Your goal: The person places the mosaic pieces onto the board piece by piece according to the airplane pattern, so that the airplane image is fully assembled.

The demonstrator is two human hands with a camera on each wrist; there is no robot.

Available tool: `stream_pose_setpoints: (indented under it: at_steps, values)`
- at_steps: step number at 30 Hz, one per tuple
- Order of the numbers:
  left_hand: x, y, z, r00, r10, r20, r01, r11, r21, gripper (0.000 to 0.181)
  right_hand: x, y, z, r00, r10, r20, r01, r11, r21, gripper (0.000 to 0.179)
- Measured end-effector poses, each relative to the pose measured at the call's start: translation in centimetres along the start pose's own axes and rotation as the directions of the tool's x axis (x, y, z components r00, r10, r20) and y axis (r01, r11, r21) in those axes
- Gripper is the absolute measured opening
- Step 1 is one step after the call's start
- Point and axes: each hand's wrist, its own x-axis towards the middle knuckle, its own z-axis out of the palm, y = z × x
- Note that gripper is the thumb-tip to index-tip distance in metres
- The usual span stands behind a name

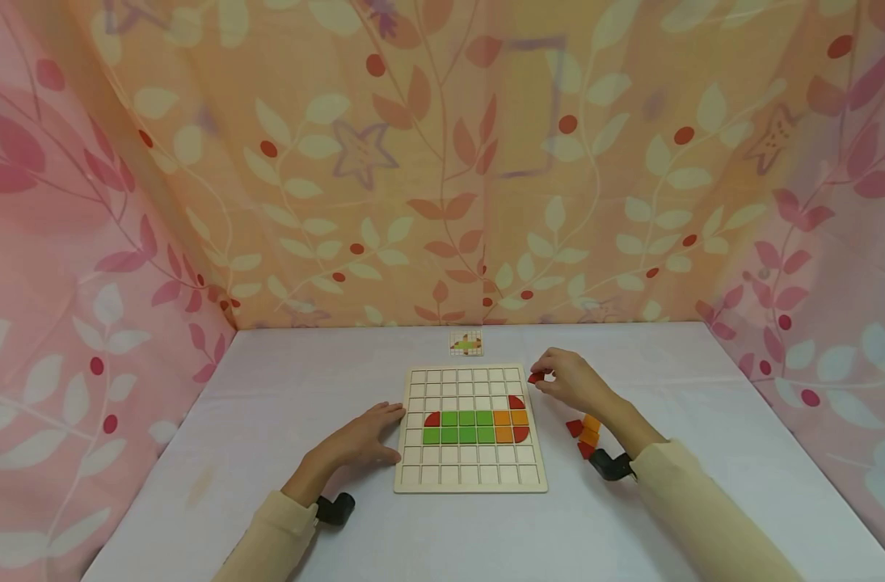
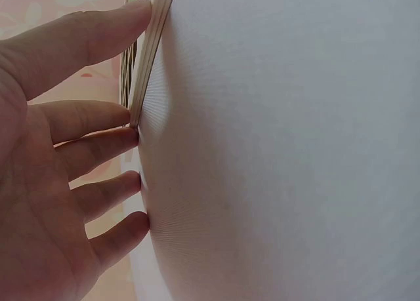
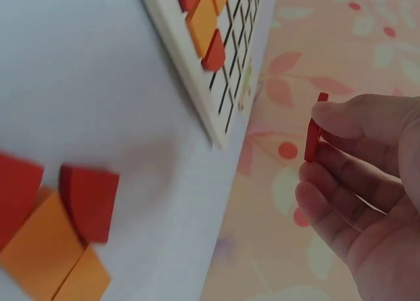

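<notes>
A square wooden grid board [image 1: 471, 478] lies on the table, its middle rows holding green, orange and rounded red tiles. My left hand [image 1: 358, 438] rests at the board's left edge with fingers spread, thumb and fingertips touching the side in the left wrist view. Between thumb and fingers my right hand [image 1: 569, 378] pinches a red tile [image 3: 314, 132], raised just beyond the board's upper right corner. Seen edge-on in the right wrist view, that tile's outline is partly hidden by the thumb. Below the right hand lies a small pile of loose orange tiles [image 1: 590, 430] and red tiles [image 3: 92, 199].
A small pattern card [image 1: 465, 343] with a coloured figure on a grid lies behind the board. White cloth covers the table [image 1: 267, 380]. Patterned fabric [image 1: 442, 202] walls in the back and both sides. Each wrist carries a black camera mount [image 1: 336, 509].
</notes>
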Motion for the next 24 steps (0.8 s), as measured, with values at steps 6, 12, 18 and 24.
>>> stream_pose_setpoints:
  at_steps: [6,12,18,24]
  values:
    - [0.0,0.0,0.1,1.000,0.004,-0.003,-0.004,1.000,-0.003,0.079,0.9,-1.5,0.6,0.998,-0.055,0.019,0.055,0.998,0.007,0.021]
    - [0.1,-0.1,0.0,1.000,0.004,-0.008,-0.004,1.000,-0.013,0.079,2.0,-2.9,1.7,0.996,-0.076,0.056,0.076,0.997,0.002,0.020]
    - [0.0,-0.1,-0.1,1.000,0.012,-0.009,-0.012,1.000,-0.022,0.079,3.0,-4.1,2.7,0.989,-0.133,0.066,0.134,0.991,-0.016,0.017]
    - [-0.1,0.1,-0.1,1.000,0.016,-0.013,-0.017,1.000,-0.020,0.079,3.8,-5.3,3.8,0.979,-0.188,0.083,0.190,0.981,-0.022,0.015]
